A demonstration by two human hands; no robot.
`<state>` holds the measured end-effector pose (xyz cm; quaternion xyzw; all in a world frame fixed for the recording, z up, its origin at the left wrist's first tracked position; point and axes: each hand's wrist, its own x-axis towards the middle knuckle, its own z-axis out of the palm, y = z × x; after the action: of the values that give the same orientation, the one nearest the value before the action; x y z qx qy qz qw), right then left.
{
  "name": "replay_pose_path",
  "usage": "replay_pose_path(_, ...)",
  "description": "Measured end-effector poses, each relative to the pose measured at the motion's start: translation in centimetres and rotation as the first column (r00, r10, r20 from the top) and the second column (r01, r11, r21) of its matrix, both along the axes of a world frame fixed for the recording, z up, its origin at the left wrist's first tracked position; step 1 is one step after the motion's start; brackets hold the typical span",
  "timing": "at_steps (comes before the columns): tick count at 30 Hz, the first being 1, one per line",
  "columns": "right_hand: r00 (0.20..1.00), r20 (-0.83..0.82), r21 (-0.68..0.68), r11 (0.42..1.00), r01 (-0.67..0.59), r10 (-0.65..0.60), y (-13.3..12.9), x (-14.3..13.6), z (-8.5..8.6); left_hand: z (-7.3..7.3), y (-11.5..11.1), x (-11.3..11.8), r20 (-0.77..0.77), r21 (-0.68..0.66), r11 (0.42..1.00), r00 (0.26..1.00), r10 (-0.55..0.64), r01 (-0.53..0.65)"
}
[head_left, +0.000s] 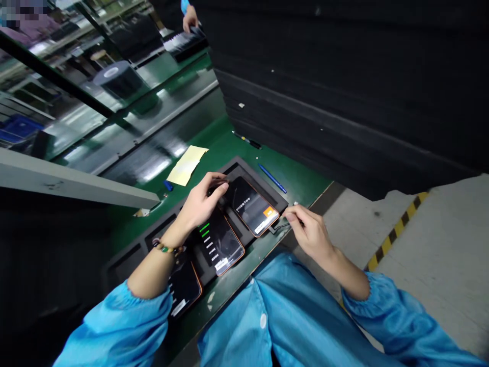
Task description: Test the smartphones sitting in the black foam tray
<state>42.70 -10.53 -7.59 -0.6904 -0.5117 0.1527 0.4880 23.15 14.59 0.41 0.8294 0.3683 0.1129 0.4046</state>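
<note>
A phone (254, 206) with an orange edge and lines of text on its dark screen lies at the right end of a dark foam tray (239, 165). My left hand (202, 199) reaches over the tray, thumb and forefinger apart by this phone's upper left edge. Under that hand, a second phone (225, 244) shows green and white text lines. A third phone (187, 288) is partly hidden by my left forearm. My right hand (311, 232) is closed in a pinch beside the first phone's lower corner, on a thin dark cable (281, 226); its fingertips partly cover the cable end.
On the green table (309, 176) lie a blue pen (272, 178), a black pen (246, 139), a yellow paper (188, 165) and a blue cap (168, 185). A black curtain-like sheet (344, 102) hangs behind. A grey post (76, 178) crosses the left. Another person's hand (190, 19) is farther back.
</note>
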Motion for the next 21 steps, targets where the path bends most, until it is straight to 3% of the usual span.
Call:
replay_pose_path(4, 0.947, -0.156, 0.097, 0.950, 0.297, -0.280, 0.1, -1.0, -1.3, -0.1, 0.0, -0.6, 0.015, 0.065, 0.998, 1.000, 0.026, -0.027)
replay_pose_path(7, 0.903, -0.253, 0.141, 0.910, 0.389, -0.347, 0.2, -0.9, -2.4, -0.1, -0.1, -1.0, 0.016, 0.087, 0.995, 0.999, 0.045, -0.046)
replay_pose_path(9, 0.846, -0.367, 0.211, 0.851, 0.480, -0.387, 0.8, -0.4, -2.9, -0.1, -0.2, -1.1, 0.022, 0.096, 0.994, 0.999, 0.047, -0.049)
replay_pose_path(13, 0.774, -0.487, 0.309, 0.749, 0.586, -0.404, 2.6, 0.9, -2.5, 0.1, -0.4, -1.2, 0.043, 0.128, 0.991, 0.999, 0.033, -0.039)
replay_pose_path(16, 0.800, -0.467, 0.319, 0.772, 0.550, -0.377, 2.1, 2.3, -1.4, 0.9, -0.6, -2.2, 0.055, 0.160, 0.986, 0.998, 0.030, -0.039)
replay_pose_path(18, 0.846, -0.405, 0.286, 0.831, 0.478, -0.347, 0.6, 3.6, -0.5, 1.7, -0.8, -3.5, 0.043, 0.196, 0.980, 0.999, 0.022, -0.030)
replay_pose_path(21, 0.951, -0.193, 0.184, 0.943, 0.276, -0.240, -2.7, 5.5, 1.1, 2.8, -0.7, -5.9, -0.031, 0.267, 0.964, 0.999, -0.010, 0.018)
